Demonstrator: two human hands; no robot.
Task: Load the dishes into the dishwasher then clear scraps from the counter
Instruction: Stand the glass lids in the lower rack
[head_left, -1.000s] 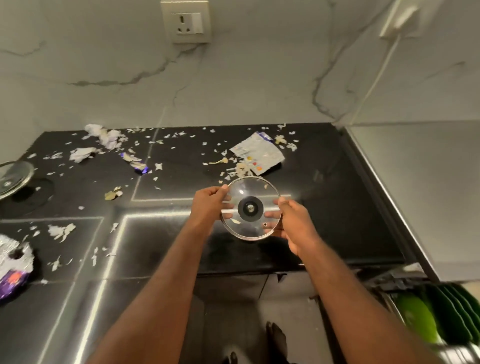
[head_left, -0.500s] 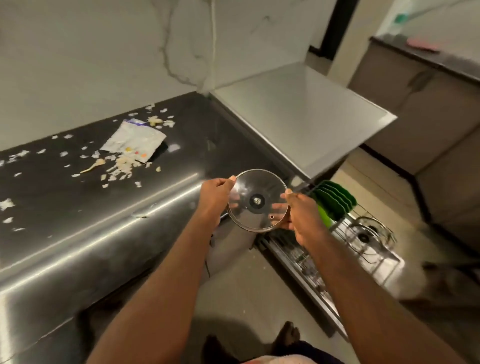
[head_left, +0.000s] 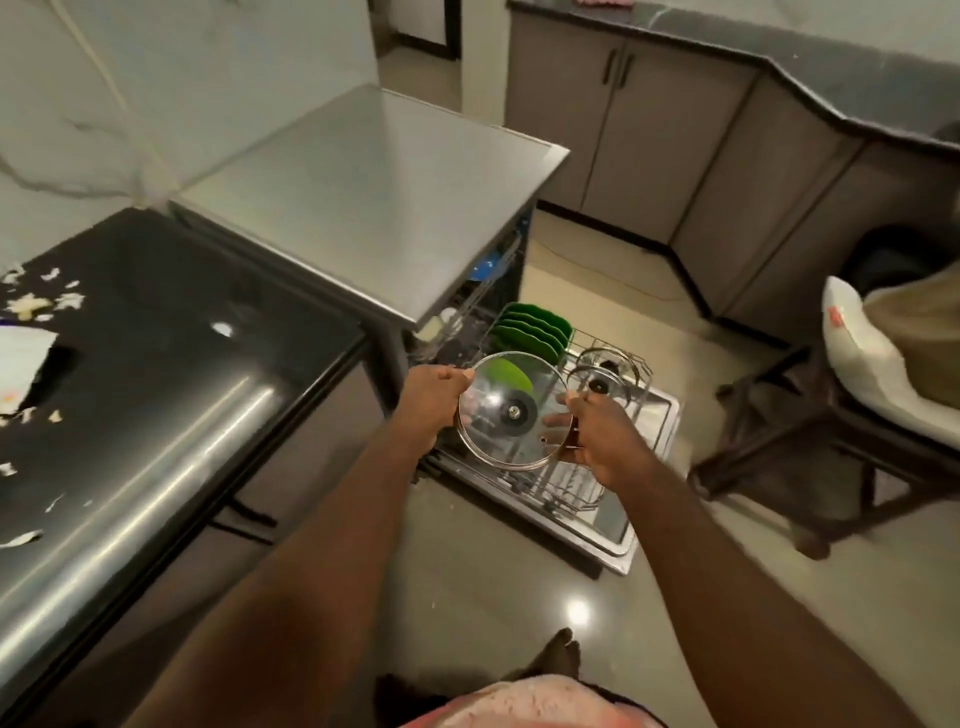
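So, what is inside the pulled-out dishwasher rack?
In the rack, green plates stand in a row, with two glass lids beside them. The held lid, left hand and right hand cover the middle.

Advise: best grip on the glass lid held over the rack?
Grip the lid by its metal rim at opposite edges, coming from left and right, as the left hand and right hand do now. The centre screw faces the camera, so the knob likely sits on the far side; flat glass offers no hold.

Green plates (head_left: 530, 326) sit partly hidden behind the glass lid (head_left: 514, 413).
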